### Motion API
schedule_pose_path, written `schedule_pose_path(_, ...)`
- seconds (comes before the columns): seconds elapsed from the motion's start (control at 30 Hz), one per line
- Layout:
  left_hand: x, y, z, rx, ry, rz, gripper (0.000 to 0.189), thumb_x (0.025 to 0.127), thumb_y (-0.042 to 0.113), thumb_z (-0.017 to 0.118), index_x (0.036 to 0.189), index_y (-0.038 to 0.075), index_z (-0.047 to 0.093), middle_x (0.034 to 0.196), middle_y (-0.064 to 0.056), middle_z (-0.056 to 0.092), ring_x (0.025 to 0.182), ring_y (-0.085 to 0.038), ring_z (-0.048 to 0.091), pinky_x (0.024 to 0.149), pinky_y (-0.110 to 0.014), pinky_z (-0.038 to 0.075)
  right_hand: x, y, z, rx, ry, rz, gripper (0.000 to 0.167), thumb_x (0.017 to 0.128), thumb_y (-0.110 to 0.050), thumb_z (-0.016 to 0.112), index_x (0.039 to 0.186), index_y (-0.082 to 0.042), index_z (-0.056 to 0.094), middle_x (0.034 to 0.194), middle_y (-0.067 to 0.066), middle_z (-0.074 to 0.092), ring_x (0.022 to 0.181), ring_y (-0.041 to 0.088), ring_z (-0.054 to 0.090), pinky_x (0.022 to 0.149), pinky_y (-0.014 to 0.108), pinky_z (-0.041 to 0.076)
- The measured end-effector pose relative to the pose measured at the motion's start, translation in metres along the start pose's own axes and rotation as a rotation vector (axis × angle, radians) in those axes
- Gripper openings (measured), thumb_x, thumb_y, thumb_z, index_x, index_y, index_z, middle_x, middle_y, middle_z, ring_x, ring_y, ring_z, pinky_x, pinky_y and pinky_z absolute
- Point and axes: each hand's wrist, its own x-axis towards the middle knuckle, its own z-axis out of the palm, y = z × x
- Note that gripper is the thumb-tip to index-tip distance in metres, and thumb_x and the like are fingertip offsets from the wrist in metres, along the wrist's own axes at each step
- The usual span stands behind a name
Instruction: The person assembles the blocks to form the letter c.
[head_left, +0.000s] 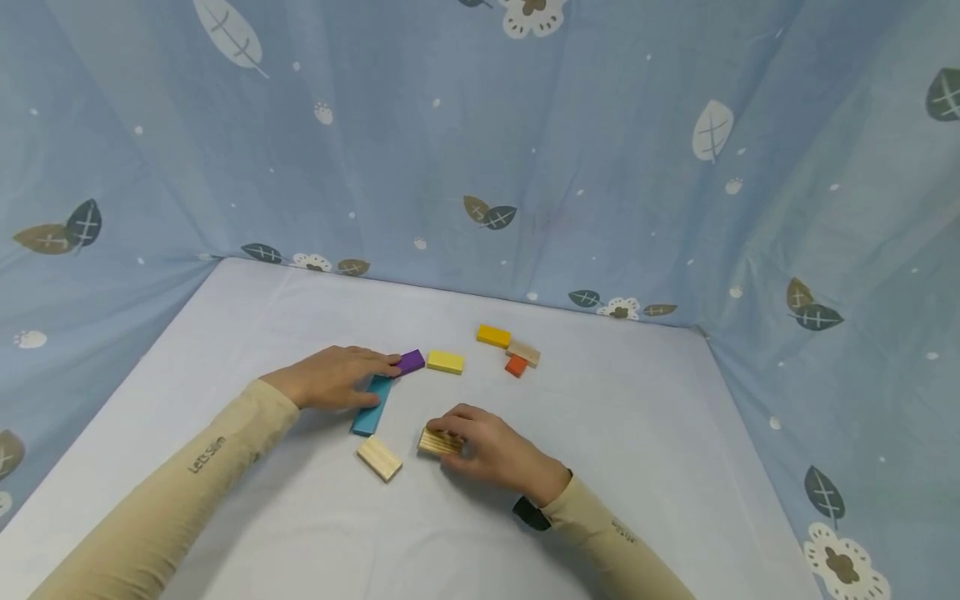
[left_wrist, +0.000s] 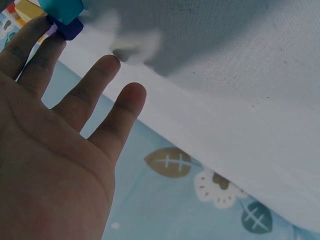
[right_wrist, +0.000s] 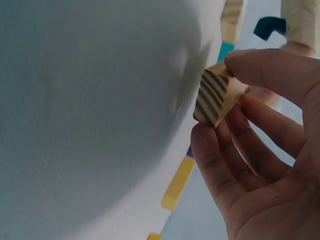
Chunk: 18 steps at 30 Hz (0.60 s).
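Observation:
My right hand (head_left: 491, 450) pinches a striped wooden block (head_left: 437, 442) between thumb and fingers. The right wrist view shows the dark-striped end of this block (right_wrist: 211, 97), with the thumb at its top and a fingertip at its lower edge. My left hand (head_left: 333, 377) lies with fingers stretched forward, fingertips at a purple block (head_left: 410, 362) and thumb at a long blue block (head_left: 372, 408). In the left wrist view, two fingertips meet the purple block (left_wrist: 71, 30), and the other two are spread apart. A plain wooden block (head_left: 379, 458) lies between the hands, nearer the front.
A yellow block (head_left: 446, 362) lies just right of the purple one. Farther back are an orange-yellow block (head_left: 493, 336), a wooden block (head_left: 523, 353) and a small red-orange block (head_left: 516, 366), close together. Blue patterned cloth (head_left: 420, 150) hangs around the white tabletop (head_left: 622, 433).

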Motion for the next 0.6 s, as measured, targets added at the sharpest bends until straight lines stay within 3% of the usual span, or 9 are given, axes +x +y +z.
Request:
schedule_pose_path(0.4,0.002,0.001,-0.001,0.035,-0.006,-0.014,0.056,0.097,0.032,0.069,0.148,0.013,0.054,0.157,-0.007,0.044,0.142,-0.037,0.041,0.114,-0.060,0.033,0.000,-0.010,0.006,-0.023,-0.075,-0.014,0.043,0.092,-0.019,0.077,0.132,-0.015,0.065,0.118,-0.003,0.064,0.097,0.002,0.057,0.082,0.010,0.047)
schedule_pose_path(0.6,0.001,0.001,-0.001,0.029,-0.008,-0.016,0.057,0.097,0.031,0.069,0.149,0.013,0.053,0.157,-0.008,0.044,0.142,-0.038,0.041,0.113,-0.061,0.033,-0.001,-0.013,0.009,-0.041,-0.088,-0.042,0.040,0.092,-0.020,0.076,0.131,-0.014,0.066,0.120,-0.001,0.064,0.102,0.003,0.058,0.087,0.011,0.048)
